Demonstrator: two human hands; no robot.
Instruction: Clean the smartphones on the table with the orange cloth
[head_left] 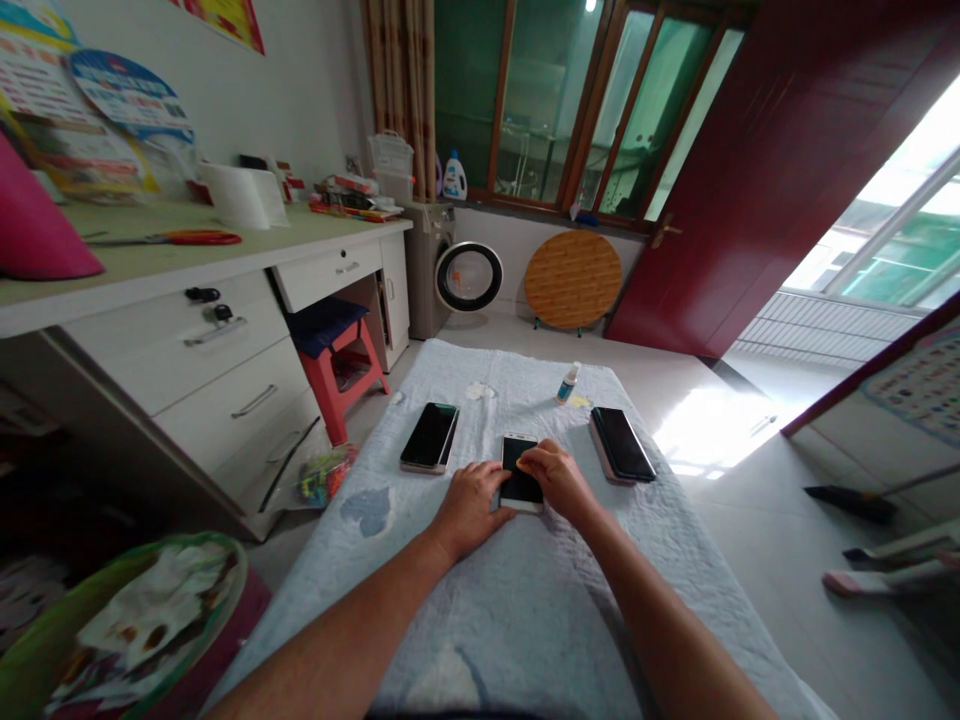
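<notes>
On the cloth (525,620), left hand (471,505) and right hand (556,478) press released fingers onto a white-edged, dark-screened phone (519,487).

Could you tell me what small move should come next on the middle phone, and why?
Probably slide the right hand down the screen of the middle phone: its fingertips press near the top edge, while the left hand steadies the side.
</notes>
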